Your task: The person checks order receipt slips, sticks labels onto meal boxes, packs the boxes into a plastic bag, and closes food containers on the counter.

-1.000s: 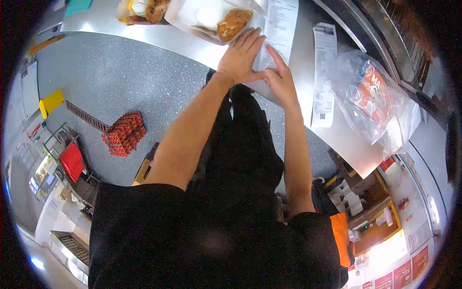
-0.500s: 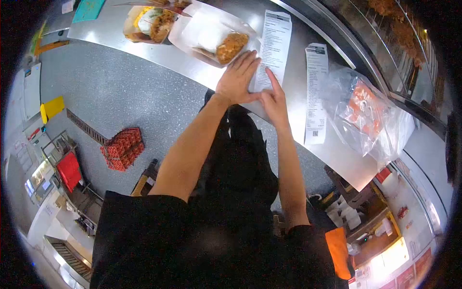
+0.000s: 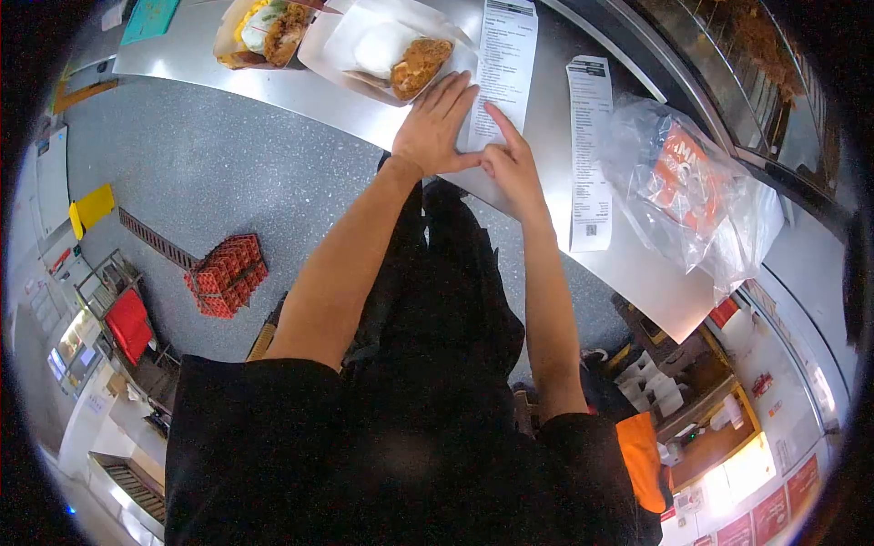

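My left hand (image 3: 435,127) lies flat, fingers stretched, its fingertips beside the near corner of an open paper food box (image 3: 330,55). In that box are a white mound that looks like rice (image 3: 377,47) and a browned, fried-looking piece (image 3: 421,67). A long printed receipt (image 3: 506,65) lies right of the box, its lower end between my hands. Over that end, my right hand (image 3: 512,168) points with its index finger stretched out and the other fingers curled. Its thumb side meets my left thumb. I see nothing held in either hand.
A second receipt (image 3: 591,164) lies further right, beside a clear plastic bag (image 3: 637,146) holding something with orange print. Another filled food box (image 3: 264,35) stands at the left. The steel counter's (image 3: 546,205) edge runs before me; red crates (image 3: 226,276) stand on the floor.
The view has shifted slightly, so the counter and its items sit a little higher and further left. My hands keep almost the same pose over the receipt.
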The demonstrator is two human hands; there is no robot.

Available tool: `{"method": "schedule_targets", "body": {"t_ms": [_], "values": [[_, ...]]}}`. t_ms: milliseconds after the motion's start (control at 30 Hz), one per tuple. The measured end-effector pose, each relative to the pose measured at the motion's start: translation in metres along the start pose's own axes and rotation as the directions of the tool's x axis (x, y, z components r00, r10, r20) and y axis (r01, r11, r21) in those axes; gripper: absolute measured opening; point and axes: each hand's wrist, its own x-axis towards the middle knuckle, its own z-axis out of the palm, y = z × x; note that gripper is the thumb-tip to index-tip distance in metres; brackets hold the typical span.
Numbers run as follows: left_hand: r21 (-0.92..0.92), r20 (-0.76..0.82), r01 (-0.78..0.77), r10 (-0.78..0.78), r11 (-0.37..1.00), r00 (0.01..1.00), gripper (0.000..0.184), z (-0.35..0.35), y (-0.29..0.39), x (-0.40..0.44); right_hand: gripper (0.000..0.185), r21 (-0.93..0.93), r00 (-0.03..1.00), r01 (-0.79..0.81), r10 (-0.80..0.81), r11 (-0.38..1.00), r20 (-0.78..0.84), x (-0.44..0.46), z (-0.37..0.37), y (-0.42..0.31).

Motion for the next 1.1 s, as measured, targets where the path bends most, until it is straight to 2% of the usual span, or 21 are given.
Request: {"method": "schedule_targets", "body": {"t_ms": [100, 233, 333, 500, 600, 800, 900, 1100], "values": [[-0.036, -0.003, 0.007, -0.007, 0.999, 1.000, 0.096, 0.003, -0.002, -0.001, 0.070, 0.006, 0.999, -0.033, 0.033, 0.999, -0.016, 0.001, 0.001, 0.000], [-0.061, -0.027, -0.016, 0.014, 0.998, 1.000, 0.095, 0.004, -0.003, -0.001, 0.073, 0.075, 0.994, 0.044, -0.036, 0.996, -0.107, -0.006, 0.004, 0.011], [0.079, -0.013, -0.020, 0.021, 0.997, 1.000, 0.096, 0.004, -0.001, -0.001, 0.076, 0.118, 0.990, 0.097, -0.084, 0.988, -0.117, -0.010, 0.001, 0.013], [0.108, -0.047, -0.075, 0.080, 0.991, 0.996, 0.081, 0.004, -0.001, -0.001, 0.073, 0.148, 0.987, 0.076, -0.053, 0.986, -0.153, -0.010, -0.001, 0.013], [0.079, -0.060, -0.071, 0.076, 0.994, 0.995, 0.077, 0.005, -0.001, -0.001, 0.072, 0.087, 0.980, 0.076, -0.058, 0.993, -0.191, -0.018, 0.001, 0.016], [0.057, -0.095, -0.081, 0.086, 0.995, 0.992, 0.076, 0.003, 0.003, 0.000, 0.068, 0.109, 0.997, -0.030, 0.038, 0.994, -0.071, -0.046, -0.004, 0.004], [0.062, -0.103, -0.100, 0.106, 0.993, 0.989, 0.076, 0.004, 0.001, 0.000, 0.064, 0.082, 0.991, -0.039, 0.049, 0.996, -0.128, -0.050, 0.000, 0.005], [0.070, -0.101, -0.097, 0.104, 0.993, 0.989, 0.076, 0.002, 0.004, -0.001, 0.063, 0.053, 0.990, 0.033, -0.025, 0.998, -0.139, -0.048, -0.004, 0.024]]}}
